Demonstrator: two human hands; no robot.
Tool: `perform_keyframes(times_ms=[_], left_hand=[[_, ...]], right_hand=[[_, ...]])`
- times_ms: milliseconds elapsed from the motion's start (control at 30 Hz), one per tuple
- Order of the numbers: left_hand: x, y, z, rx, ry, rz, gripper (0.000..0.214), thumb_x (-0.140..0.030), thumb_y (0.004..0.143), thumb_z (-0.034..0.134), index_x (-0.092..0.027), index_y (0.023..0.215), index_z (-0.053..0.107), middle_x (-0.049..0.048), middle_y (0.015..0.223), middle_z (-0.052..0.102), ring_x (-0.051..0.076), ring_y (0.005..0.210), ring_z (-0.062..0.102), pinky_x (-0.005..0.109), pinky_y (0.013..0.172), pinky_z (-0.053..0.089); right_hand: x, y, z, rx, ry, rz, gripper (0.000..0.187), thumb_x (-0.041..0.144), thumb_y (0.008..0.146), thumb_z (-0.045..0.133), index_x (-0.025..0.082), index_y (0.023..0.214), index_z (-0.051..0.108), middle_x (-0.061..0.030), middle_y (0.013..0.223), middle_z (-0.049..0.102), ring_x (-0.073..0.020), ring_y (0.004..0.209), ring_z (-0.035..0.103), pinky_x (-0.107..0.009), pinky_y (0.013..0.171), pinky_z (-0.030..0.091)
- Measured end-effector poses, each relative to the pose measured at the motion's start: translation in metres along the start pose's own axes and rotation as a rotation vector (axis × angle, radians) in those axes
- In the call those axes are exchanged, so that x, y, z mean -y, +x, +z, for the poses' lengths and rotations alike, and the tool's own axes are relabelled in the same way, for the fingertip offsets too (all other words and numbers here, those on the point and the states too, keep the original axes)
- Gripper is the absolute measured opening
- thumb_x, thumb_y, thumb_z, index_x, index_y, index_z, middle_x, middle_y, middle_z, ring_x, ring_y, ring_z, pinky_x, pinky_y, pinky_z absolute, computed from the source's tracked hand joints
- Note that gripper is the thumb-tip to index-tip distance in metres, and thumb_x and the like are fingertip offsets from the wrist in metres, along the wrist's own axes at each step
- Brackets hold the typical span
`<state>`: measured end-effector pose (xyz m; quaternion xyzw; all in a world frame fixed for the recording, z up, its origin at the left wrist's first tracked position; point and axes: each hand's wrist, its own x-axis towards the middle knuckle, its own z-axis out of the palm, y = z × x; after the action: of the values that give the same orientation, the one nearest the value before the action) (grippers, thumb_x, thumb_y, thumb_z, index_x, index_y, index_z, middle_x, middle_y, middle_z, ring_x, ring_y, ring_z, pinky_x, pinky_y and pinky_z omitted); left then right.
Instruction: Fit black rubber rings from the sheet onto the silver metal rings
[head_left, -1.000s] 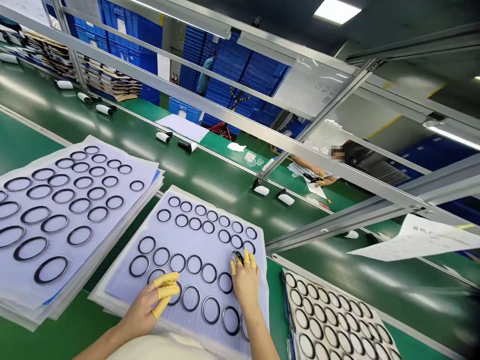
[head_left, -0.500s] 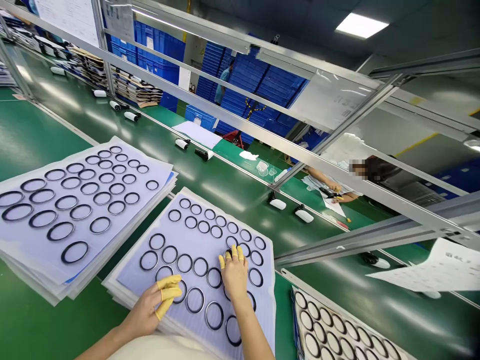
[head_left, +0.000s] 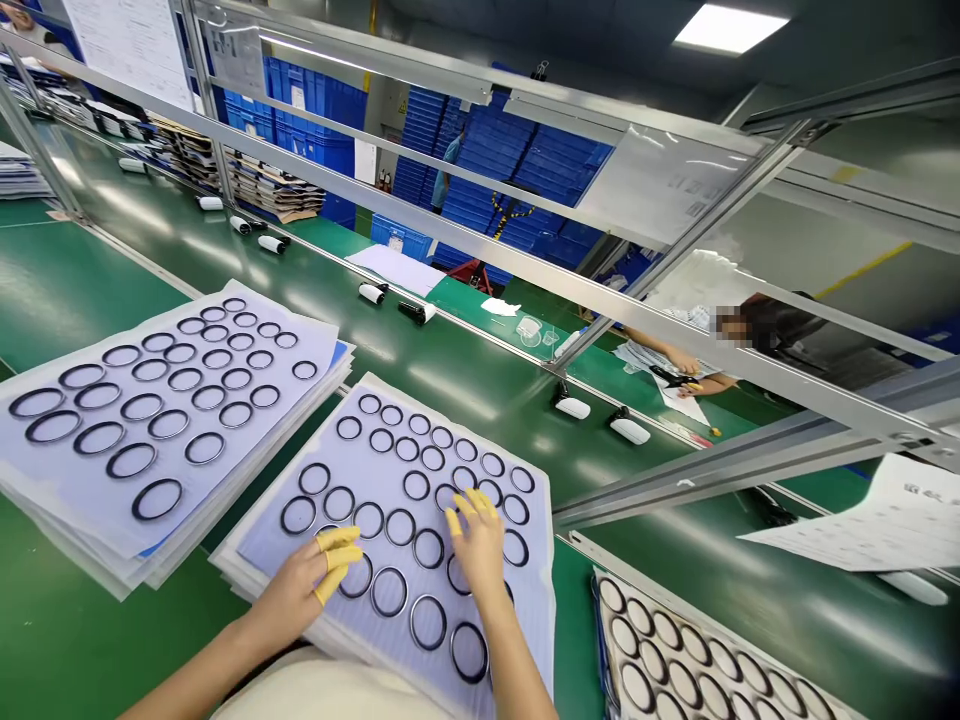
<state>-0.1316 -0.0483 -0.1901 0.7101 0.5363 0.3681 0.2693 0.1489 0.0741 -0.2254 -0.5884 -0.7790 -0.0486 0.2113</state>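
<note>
My left hand (head_left: 304,588), with yellow finger cots, rests on the near left part of a pale sheet (head_left: 390,470) covered in several black rings; its fingers are curled together against the sheet by a ring (head_left: 389,591). My right hand (head_left: 478,545), also in yellow cots, lies over the rings at the sheet's right middle, fingers stretched forward and slightly apart, tips at a small ring (head_left: 447,497). The sheet tops a stack on the green belt (head_left: 465,380).
A second stack of ringed sheets (head_left: 161,400) lies to the left, a tray of rings (head_left: 675,650) at the lower right. Metal frame rails (head_left: 675,330) cross overhead. Small white and black parts sit along the belt. A person works across the line (head_left: 679,360). Loose paper (head_left: 862,525) at right.
My right hand has drawn back from the sheet's right edge toward its middle, and its fingers have spread. The left hand has stayed nearly in place. The view shifted slightly.
</note>
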Motion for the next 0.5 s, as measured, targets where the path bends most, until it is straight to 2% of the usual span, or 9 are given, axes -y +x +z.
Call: perform_keyframes(times_ms=[67, 133, 267, 400, 500], left_hand=[[0.007, 0.008, -0.011, -0.008, 0.074, -0.061, 0.029, -0.025, 0.093, 0.047, -0.029, 0.111, 0.069, 0.0035, 0.128, 0.063, 0.02, 0.116, 0.061, 0.035, 0.099, 0.051], [0.018, 0.018, -0.024, 0.0, 0.193, -0.105, 0.03, -0.026, 0.093, 0.046, -0.026, 0.113, 0.069, 0.0055, 0.129, 0.062, 0.022, 0.117, 0.059, 0.038, 0.101, 0.049], [0.043, 0.033, -0.056, 0.02, 0.436, -0.23, 0.029, -0.019, 0.09, 0.049, -0.018, 0.113, 0.068, 0.0118, 0.128, 0.061, 0.025, 0.119, 0.057, 0.041, 0.106, 0.043], [0.054, 0.041, -0.078, 0.078, 0.532, -0.295, 0.02, -0.015, 0.086, 0.057, -0.018, 0.099, 0.072, 0.0113, 0.118, 0.066, 0.027, 0.109, 0.06, 0.041, 0.098, 0.047], [0.052, 0.051, -0.08, 0.124, 0.579, -0.306, 0.016, -0.017, 0.085, 0.061, -0.018, 0.096, 0.073, 0.0109, 0.114, 0.066, 0.027, 0.107, 0.059, 0.04, 0.095, 0.047]], right_hand=[[-0.03, -0.029, -0.015, -0.035, 0.003, 0.036, 0.044, 0.037, 0.096, 0.038, 0.014, 0.1, 0.075, -0.0184, 0.11, 0.072, -0.0325, 0.109, 0.062, -0.05, 0.089, 0.049], [-0.056, -0.06, -0.032, -0.033, 0.011, 0.04, 0.045, 0.037, 0.095, 0.038, 0.013, 0.094, 0.076, -0.0198, 0.106, 0.073, -0.0324, 0.103, 0.066, -0.049, 0.086, 0.053], [-0.087, -0.112, -0.051, 0.022, 0.063, 0.002, 0.041, 0.037, 0.089, 0.045, 0.015, 0.083, 0.079, -0.019, 0.095, 0.076, -0.0328, 0.09, 0.072, -0.048, 0.081, 0.057], [-0.101, -0.135, -0.046, 0.096, 0.098, -0.001, 0.036, 0.039, 0.08, 0.049, 0.02, 0.077, 0.08, -0.0143, 0.094, 0.078, -0.034, 0.086, 0.073, -0.048, 0.077, 0.06], [-0.102, -0.136, -0.038, 0.147, 0.079, 0.069, 0.038, 0.04, 0.077, 0.047, 0.021, 0.076, 0.08, -0.0143, 0.096, 0.077, -0.0355, 0.088, 0.072, -0.051, 0.079, 0.058]])
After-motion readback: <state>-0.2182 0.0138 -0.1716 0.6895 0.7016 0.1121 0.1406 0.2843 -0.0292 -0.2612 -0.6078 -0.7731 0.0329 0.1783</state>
